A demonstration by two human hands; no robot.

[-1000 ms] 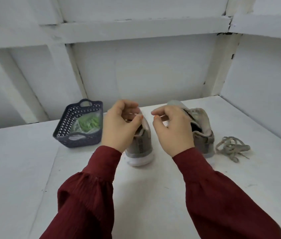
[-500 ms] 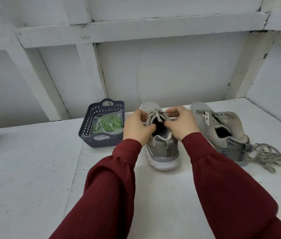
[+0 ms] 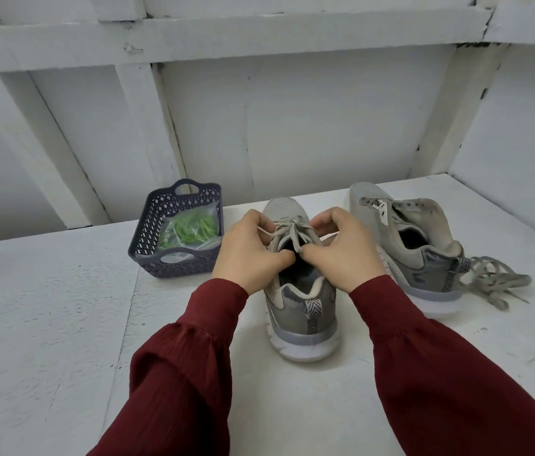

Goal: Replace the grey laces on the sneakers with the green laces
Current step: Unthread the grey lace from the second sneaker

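Note:
A grey sneaker [image 3: 302,311] stands heel toward me in the middle of the white table, still threaded with a grey lace [image 3: 292,230]. My left hand [image 3: 249,255] and my right hand [image 3: 341,251] sit on either side of its opening, fingers curled and pinching the lace strands. A second grey sneaker [image 3: 417,245] stands to the right with no lace in its eyelets. A loose grey lace [image 3: 492,281] lies in a heap beside its heel. The green laces [image 3: 190,230] lie in a clear bag inside a dark basket [image 3: 174,268].
The basket stands left of the sneakers, near the back wall. White painted walls and beams close in the table at the back and right. Bare white tabletop [image 3: 45,324] stretches to the left and in front.
The view has shifted so both sneakers show fully. My hands have dropped from above the shoe onto its lace and now pinch it near the tongue.

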